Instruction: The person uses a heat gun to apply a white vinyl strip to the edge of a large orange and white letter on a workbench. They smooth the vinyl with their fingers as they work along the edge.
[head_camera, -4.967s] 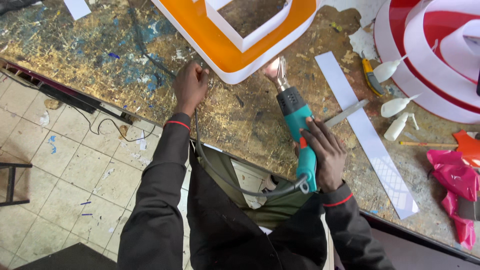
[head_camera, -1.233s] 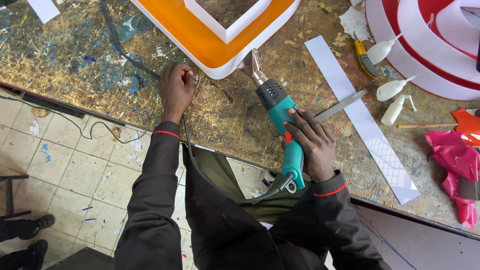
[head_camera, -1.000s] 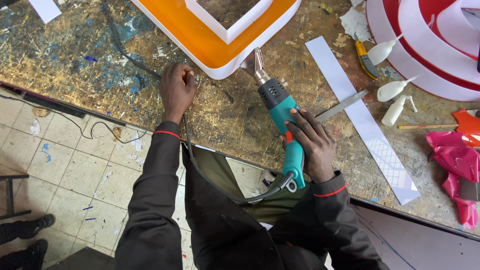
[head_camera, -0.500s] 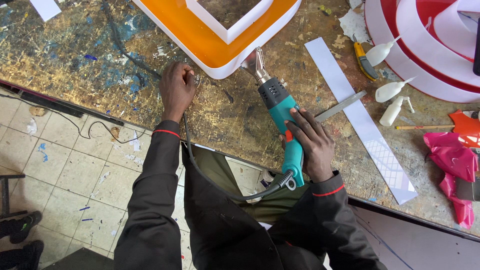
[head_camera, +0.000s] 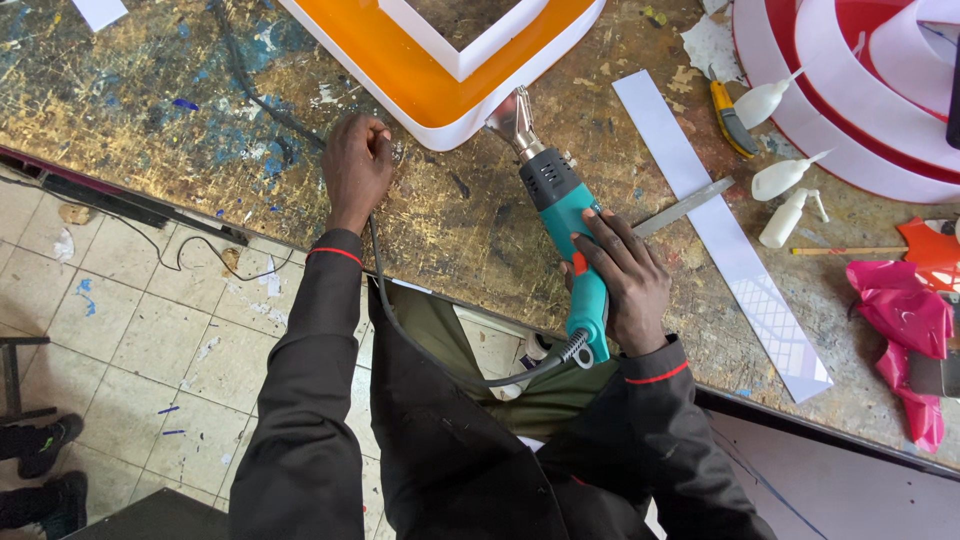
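Gripping the heat gun (head_camera: 562, 215) in our closed right hand (head_camera: 622, 280), nozzle at the orange sign (head_camera: 440, 75) corner. Our left hand (head_camera: 357, 165) pinches the cord (head_camera: 400, 330) — lingering heat could warp the plastic edge.

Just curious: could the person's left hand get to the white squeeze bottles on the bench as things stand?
Probably not easily: the left hand rests far from the white squeeze bottles, with the teal heat gun and right hand between.

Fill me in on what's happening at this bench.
A person stands at a paint-stained workbench. The right hand grips a teal heat gun, its nozzle aimed at the white rim of an orange channel letter. The left hand rests closed on the bench beside the letter's corner, by the gun's black cord.
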